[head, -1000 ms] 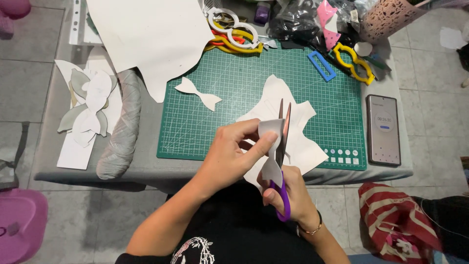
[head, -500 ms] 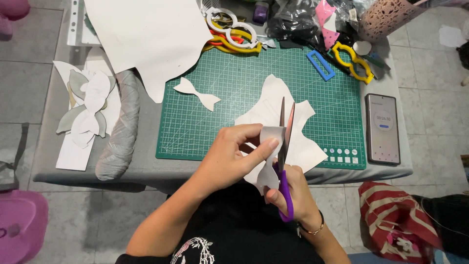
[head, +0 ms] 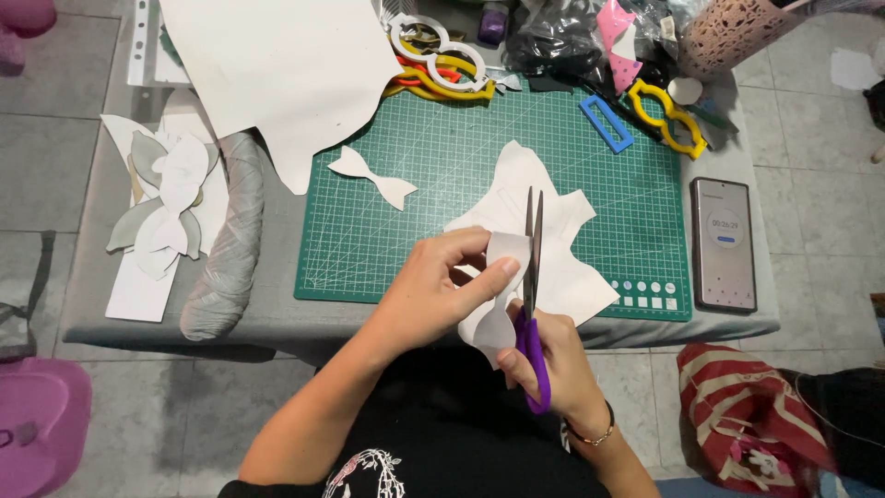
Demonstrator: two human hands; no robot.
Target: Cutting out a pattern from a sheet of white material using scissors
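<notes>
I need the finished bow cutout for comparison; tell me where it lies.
In the head view the small white bow cutout lies flat on the green cutting mat, upper left part, just right of the big white sheet.

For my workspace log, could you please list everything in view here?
cutting mat: 1, green, table centre
scissors: 1, purple handles, right hand
paper piece: 1, white, left hand
bow cut-out: 1, white, on mat
large sheet: 1, white, top left
phone: 1, dark, right of mat
rectangle frame: 1, blue, mat's top edge
yellow template: 1, top right
striped bag: 1, red-white, floor
left hand: holds paper
right hand: grips scissors
</notes>
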